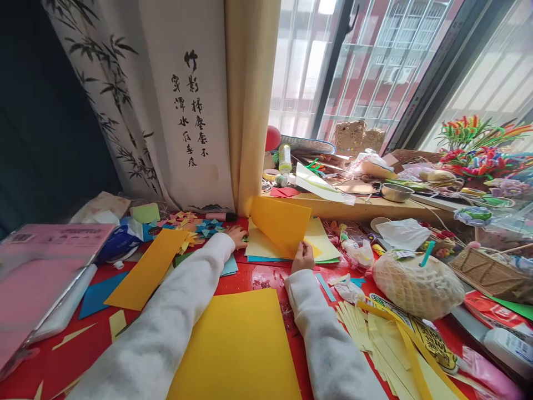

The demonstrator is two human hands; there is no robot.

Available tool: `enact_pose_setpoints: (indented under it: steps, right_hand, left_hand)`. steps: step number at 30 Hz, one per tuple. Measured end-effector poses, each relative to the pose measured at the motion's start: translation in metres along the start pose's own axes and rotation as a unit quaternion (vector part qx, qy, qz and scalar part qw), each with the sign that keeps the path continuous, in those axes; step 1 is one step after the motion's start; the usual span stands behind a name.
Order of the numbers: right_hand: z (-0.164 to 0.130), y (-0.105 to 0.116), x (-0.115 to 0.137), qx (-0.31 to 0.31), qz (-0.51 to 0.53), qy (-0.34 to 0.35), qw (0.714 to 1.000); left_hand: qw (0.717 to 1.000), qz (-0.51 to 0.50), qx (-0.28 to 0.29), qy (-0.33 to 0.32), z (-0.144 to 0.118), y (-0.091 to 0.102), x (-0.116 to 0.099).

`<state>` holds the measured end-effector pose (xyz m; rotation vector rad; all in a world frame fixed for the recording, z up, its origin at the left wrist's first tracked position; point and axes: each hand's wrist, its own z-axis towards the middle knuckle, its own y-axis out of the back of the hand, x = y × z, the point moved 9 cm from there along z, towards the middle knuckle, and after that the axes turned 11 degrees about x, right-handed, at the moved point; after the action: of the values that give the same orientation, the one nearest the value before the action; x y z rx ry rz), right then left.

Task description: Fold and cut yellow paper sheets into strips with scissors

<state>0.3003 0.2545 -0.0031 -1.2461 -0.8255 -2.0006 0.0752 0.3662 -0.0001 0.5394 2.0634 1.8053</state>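
Observation:
My right hand (303,258) pinches the near right corner of an orange-yellow paper sheet (281,222), which is lifted and curved above a stack of coloured paper. Pale yellow paper (260,244) lies on top of that stack, with blue and green edges showing below. Beside the stack's left edge, my left hand (236,238) lies low with its fingers stretched out, holding nothing that I can see. A larger yellow sheet (239,344) is flat on the red table between my forearms. Small cut paper pieces (194,225) are scattered just left of my left hand.
An orange paper strip (147,269) and a pink plastic packet (54,278) lie on the left. To the right are a net-wrapped round object (416,283) with a blue-green straw and several pale yellow strips (387,350). Craft clutter covers the windowsill, including a metal bowl (397,192).

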Motion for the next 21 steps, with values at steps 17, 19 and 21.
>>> enact_pose_setpoints:
  steps: [17, 19, 21]
  right_hand:
    - [-0.051, -0.072, 0.063, 0.216, -0.173, 0.334, 0.901]
    - [-0.055, -0.076, 0.065, 0.235, -0.192, 0.361, 0.882]
    - [-0.059, -0.080, 0.066, 0.248, -0.212, 0.382, 0.865]
  left_hand:
    - [0.966, -0.202, -0.100, 0.127, -0.012, 0.047, 0.052]
    - [0.956, -0.235, -0.096, 0.151, -0.014, 0.049, 0.059]
    - [0.946, -0.264, -0.087, 0.170, -0.016, 0.046, 0.063]
